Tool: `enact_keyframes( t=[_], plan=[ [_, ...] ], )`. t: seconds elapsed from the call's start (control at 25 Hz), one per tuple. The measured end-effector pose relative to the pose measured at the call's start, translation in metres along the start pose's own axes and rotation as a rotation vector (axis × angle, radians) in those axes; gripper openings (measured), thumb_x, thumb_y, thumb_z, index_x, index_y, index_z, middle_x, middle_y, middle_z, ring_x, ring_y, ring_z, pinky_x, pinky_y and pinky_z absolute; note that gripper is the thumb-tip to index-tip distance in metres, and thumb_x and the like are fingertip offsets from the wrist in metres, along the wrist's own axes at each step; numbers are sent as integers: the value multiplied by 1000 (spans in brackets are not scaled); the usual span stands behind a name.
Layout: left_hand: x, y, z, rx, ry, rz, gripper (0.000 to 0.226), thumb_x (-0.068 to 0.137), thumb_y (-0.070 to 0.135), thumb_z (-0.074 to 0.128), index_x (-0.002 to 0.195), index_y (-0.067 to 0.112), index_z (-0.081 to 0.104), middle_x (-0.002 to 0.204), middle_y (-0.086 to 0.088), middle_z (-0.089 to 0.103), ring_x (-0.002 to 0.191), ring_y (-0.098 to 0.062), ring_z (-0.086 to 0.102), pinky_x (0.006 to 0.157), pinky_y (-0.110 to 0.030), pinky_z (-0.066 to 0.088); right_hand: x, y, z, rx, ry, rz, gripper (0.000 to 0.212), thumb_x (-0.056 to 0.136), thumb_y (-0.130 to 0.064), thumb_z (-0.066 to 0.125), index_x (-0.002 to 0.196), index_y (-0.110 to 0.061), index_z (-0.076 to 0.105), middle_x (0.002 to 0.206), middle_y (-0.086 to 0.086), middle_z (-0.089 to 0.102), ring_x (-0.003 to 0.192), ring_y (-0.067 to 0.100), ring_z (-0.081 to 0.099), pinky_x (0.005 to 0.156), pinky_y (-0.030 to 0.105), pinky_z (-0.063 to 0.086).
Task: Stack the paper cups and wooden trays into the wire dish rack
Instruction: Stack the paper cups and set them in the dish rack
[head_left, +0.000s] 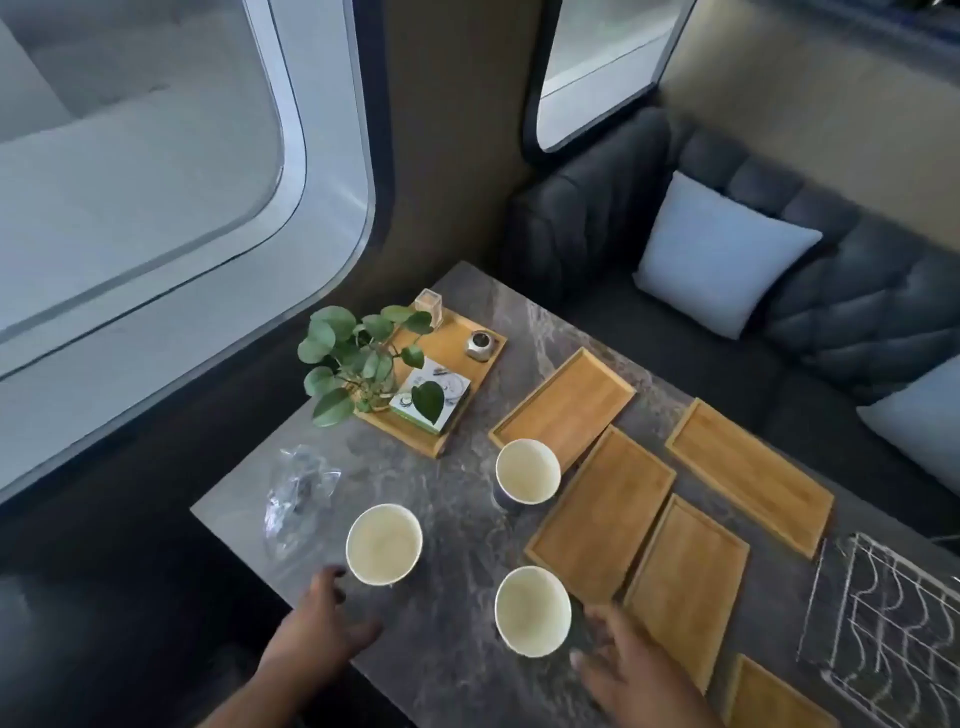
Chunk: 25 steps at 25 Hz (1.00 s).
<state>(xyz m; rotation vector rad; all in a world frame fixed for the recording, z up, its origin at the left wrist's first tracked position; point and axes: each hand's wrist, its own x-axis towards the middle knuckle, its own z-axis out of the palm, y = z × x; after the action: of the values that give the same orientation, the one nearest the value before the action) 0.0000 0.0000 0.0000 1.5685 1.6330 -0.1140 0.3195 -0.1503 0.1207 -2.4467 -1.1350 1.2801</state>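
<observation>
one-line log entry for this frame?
phase: reach | left hand: open, near left cup | right hand: open, beside near cup | rack: empty

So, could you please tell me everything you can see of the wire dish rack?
The white wire dish rack sits at the right near corner of the grey marble-look table, cut off by the picture's edge. It looks like thin coated metal: a raised straight-barred side and wavy divider wires over a grid base. Nothing rests in the part that shows. A flat rectangular wooden tray lies just beyond it, another beside its near end; whether they touch is unclear. Neither hand reaches it.
</observation>
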Motion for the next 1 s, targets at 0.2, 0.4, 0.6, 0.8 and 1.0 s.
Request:
enact_keyframes(
  t=[0.2, 0.4, 0.6, 0.8, 1.0],
  plan=[
    [9, 11, -7, -158, 154, 208, 112, 47, 71, 85, 142, 34, 37, 128, 14, 48, 90, 1, 61, 69, -21, 48, 16, -14, 12, -180, 124, -383, 89, 74, -68, 66, 147, -53, 17, 150, -22, 28, 136, -6, 34, 105, 13, 33],
    [10, 27, -10, -202, 227, 310, 106, 50, 67, 87, 139, 37, 39, 132, 19, 45, 113, -2, 52, 89, -31, 50, 29, -17, 26, -427, 63, -455, 112, 67, -80, 56, 158, -45, 1, 165, -12, 12, 149, 13, 25, 117, 31, 35],
    [0, 42, -8, -188, 292, 340, 91, 53, 74, 75, 133, 44, 42, 122, 27, 44, 111, 1, 46, 83, -29, 43, 31, -25, 26, -502, 105, -495, 89, 82, -56, 56, 157, -42, 11, 159, -6, 25, 140, 21, 41, 112, 33, 41],
    [-11, 57, -11, -95, 317, 352, 87, 60, 60, 82, 134, 42, 41, 128, 16, 56, 118, -12, 55, 85, -29, 42, 4, -47, -12, -289, 217, -621, 92, 77, -62, 64, 154, -47, 16, 151, -18, 31, 134, 7, 44, 96, 23, 46],
    [-27, 92, -16, -35, 382, 394, 80, 64, 55, 82, 131, 43, 41, 125, 13, 60, 117, -14, 56, 84, -27, 41, -41, -67, -63, -162, 392, -773, 93, 76, -60, 71, 153, -47, 20, 146, -30, 28, 126, -7, 43, 93, 13, 40]
  ],
)
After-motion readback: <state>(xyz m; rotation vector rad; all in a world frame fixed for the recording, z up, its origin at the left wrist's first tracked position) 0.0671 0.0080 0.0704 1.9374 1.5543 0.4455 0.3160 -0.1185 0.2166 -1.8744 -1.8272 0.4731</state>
